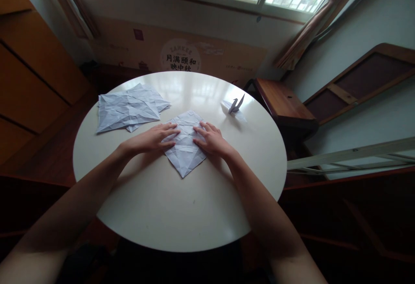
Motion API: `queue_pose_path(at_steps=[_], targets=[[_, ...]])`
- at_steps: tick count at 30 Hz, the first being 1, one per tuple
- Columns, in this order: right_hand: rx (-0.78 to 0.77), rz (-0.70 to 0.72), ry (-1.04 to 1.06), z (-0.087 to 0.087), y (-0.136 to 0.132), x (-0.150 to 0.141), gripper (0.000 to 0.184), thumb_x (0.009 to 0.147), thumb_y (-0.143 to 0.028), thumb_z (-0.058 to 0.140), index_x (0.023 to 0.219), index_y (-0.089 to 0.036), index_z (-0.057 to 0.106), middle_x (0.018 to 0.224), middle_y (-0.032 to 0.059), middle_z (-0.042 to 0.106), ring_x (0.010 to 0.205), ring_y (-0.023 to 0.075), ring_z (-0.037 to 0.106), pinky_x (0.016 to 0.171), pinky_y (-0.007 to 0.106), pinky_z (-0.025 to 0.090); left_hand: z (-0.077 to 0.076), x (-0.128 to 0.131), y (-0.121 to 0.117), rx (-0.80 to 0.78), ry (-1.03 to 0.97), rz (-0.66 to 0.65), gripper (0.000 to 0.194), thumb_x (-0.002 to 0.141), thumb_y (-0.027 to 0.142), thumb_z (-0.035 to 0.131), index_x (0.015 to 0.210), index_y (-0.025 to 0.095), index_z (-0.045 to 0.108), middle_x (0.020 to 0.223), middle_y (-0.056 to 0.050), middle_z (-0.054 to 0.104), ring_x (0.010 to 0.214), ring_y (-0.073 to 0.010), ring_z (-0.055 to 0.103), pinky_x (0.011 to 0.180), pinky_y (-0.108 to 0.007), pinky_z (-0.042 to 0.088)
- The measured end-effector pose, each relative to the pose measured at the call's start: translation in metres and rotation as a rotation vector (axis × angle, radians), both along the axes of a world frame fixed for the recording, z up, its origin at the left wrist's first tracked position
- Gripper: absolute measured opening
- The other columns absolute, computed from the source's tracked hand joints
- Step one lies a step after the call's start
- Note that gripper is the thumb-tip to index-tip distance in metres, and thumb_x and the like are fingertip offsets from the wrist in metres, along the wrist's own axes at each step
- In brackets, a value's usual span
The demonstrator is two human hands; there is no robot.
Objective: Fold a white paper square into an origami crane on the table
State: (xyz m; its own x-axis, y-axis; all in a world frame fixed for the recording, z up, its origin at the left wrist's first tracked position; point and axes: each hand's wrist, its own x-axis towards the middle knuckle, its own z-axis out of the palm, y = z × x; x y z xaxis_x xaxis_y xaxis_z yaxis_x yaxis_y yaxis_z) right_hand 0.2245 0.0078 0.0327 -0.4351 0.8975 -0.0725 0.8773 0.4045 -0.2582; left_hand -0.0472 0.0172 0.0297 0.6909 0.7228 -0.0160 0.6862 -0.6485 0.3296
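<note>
A white sheet of creased paper [185, 152], shaped like a diamond, lies on the round table in front of me with one corner pointing toward me. My left hand [164, 136] rests flat on its left side, fingers spread. On the right side of the same sheet lies my right hand [210, 138], its fingers also stretched out and apart. Fold lines cross the paper between the two hands. Both side corners are covered by my hands.
Several crumpled, creased sheets [128, 109] are piled at the table's left. A folded paper crane [235, 106] stands at the back right. The white round table [168, 215] has a glossy top. Beyond it are a wooden stool [285, 98] and a printed banner [214, 52].
</note>
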Motion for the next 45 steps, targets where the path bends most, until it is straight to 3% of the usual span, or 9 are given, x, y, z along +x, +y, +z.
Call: queue_pose_path(at_steps=[45], targets=[[-0.016,-0.006,0.006,0.0021,-0.0007,-0.0008,0.058,0.097,-0.05,0.046,0.149,-0.024,0.043,0.161,0.0126,0.028,0.15,0.0334,0.02,0.119,0.048,0.02,-0.0015,-0.0003,0.0015,0.027,0.01,-0.005,0.058,0.098,0.053,0.046,0.147,0.022,0.046,0.158,-0.014,0.036,0.146,-0.0317,0.032,0.119,-0.049,0.027]])
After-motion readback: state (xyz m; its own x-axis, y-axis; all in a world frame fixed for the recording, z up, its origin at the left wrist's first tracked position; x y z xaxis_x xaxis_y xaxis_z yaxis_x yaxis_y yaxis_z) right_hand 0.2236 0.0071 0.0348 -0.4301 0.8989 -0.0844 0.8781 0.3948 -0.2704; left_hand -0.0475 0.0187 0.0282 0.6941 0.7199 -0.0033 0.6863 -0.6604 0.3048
